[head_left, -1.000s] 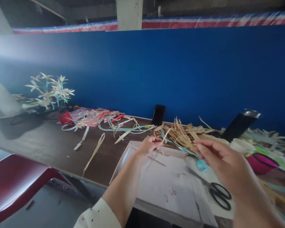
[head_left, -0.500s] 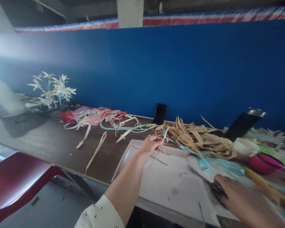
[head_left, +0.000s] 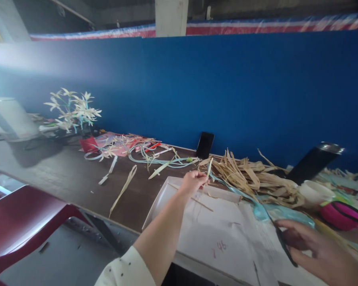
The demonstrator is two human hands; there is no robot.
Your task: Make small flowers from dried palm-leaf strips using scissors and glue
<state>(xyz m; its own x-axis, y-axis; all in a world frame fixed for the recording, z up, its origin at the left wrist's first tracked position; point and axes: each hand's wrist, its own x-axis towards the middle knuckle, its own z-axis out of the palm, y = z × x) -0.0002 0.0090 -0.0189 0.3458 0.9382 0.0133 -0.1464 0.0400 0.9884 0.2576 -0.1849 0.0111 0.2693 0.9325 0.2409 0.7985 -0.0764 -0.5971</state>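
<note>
My left hand (head_left: 194, 181) pinches a thin pale strip (head_left: 209, 167) that points up, above the back edge of a white box lid (head_left: 203, 234). My right hand (head_left: 304, 242), at the lower right, is closed around the black handle of scissors (head_left: 282, 238); their blades point up and left and are blurred. On the lid lie a thin brown stick (head_left: 202, 204) and small scraps, beside the red number written on it. Dry tan husks (head_left: 241, 172) are heaped behind the lid.
A phone (head_left: 205, 145) leans on the blue partition (head_left: 226, 87). A black bottle (head_left: 314, 161), white cup (head_left: 316, 193) and pink pouch (head_left: 343, 215) stand right. Pale flowers (head_left: 77, 109), blue cords (head_left: 143, 159) and a folded strip (head_left: 123, 190) are left.
The view has shifted slightly. My right hand has turned the scissors more upright and moved them away from the lid. My left hand keeps its hold on the strip.
</note>
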